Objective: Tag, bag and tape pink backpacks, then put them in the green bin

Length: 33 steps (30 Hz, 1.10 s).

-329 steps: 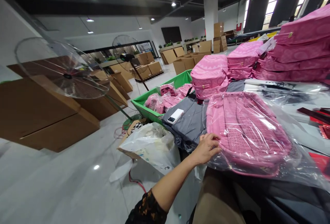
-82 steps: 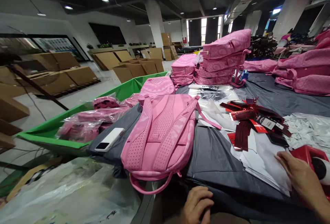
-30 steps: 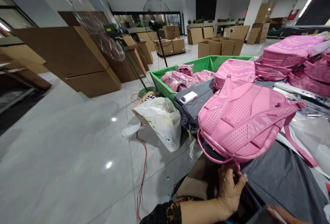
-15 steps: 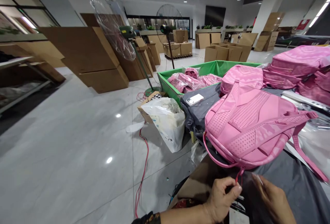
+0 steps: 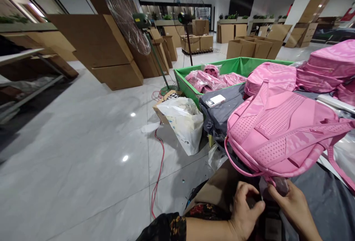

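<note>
A pink backpack lies back-side up on the grey-covered table, its carry loop hanging over the near edge. Just below that edge my left hand is curled in a pinch, thumb against fingers, on something too small to make out. My right hand is beside it, fingers closed on a small clear plastic piece under the backpack's lower rim. The two hands almost touch.
A white phone lies on the grey cloth. A green bin holds bagged pink items. More pink backpacks are stacked behind. A white sack, a red cable, standing fans and cardboard boxes are on the floor.
My view has swung left and dipped. Both hands have come together under the backpack's near edge; my right hand now pinches a clear plastic piece.
</note>
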Each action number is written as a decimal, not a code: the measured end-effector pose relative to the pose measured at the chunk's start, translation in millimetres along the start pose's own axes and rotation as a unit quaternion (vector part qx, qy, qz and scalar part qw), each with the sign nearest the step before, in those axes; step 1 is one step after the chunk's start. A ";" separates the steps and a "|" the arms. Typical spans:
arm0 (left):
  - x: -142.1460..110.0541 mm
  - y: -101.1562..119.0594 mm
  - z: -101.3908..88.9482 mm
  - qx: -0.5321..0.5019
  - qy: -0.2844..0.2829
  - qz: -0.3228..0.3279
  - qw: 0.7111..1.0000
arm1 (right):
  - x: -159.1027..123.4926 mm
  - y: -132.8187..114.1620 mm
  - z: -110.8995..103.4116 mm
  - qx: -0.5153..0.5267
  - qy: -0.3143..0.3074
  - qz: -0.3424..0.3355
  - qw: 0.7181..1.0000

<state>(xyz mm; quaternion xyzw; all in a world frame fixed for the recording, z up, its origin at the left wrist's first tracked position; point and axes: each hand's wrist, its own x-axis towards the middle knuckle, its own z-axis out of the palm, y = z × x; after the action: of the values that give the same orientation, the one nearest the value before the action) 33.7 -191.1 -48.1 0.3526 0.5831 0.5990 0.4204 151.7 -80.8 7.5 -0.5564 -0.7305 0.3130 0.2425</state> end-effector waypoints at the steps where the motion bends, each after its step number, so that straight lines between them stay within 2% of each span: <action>1: 0.7 0.7 1.2 -0.096 0.023 -0.050 0.994 | 2.2 1.7 0.6 0.004 -0.005 0.001 1.000; 3: 5.1 3.6 5.3 -0.240 0.014 -0.088 0.967 | 5.8 4.4 0.0 0.017 -0.020 0.008 1.000; 5: 10.4 7.6 11.3 -0.294 -0.020 -0.083 0.952 | 7.4 5.3 -1.7 0.022 -0.028 0.016 0.999; 9: 14.9 15.0 24.2 -0.239 0.019 -0.092 0.966 | 5.0 1.8 -4.7 0.013 -0.024 0.016 0.999; 11: 14.3 16.9 28.4 -0.215 -0.002 -0.065 0.974 | 2.6 -1.2 -5.6 0.007 -0.024 0.010 1.000; 13: 12.9 17.1 30.7 -0.211 -0.049 -0.035 0.976 | 0.2 -4.5 -6.5 -0.002 -0.023 0.008 1.000; 15: 11.3 15.7 31.8 -0.217 -0.059 -0.041 0.974 | -1.9 -8.2 -7.7 -0.015 -0.021 0.014 1.000; 20: 10.8 11.0 32.6 -0.170 0.028 -0.144 0.975 | -3.7 -14.0 -9.7 -0.026 -0.017 0.015 0.999; 24: 18.5 5.6 36.8 -0.183 0.066 -0.155 0.969 | -3.3 -9.4 -9.8 -0.025 -0.009 -0.014 1.000; 29: 36.2 -3.3 45.6 -0.276 0.126 -0.238 0.923 | -3.0 5.4 -17.7 -0.019 0.007 -0.111 0.994; 31: 42.5 -2.8 47.4 -0.309 0.137 -0.240 0.910 | -4.5 7.6 -23.8 -0.047 0.043 -0.167 0.984; 33: 46.8 -0.3 48.2 -0.327 0.147 -0.221 0.907 | -7.4 4.0 -29.5 -0.130 0.104 -0.228 0.959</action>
<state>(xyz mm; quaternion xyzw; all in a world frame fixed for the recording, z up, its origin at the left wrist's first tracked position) 59.0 -128.9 -48.1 -0.0345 0.4723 0.6930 0.5436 177.0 -81.7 24.8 -0.4312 -0.8431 0.0920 0.3078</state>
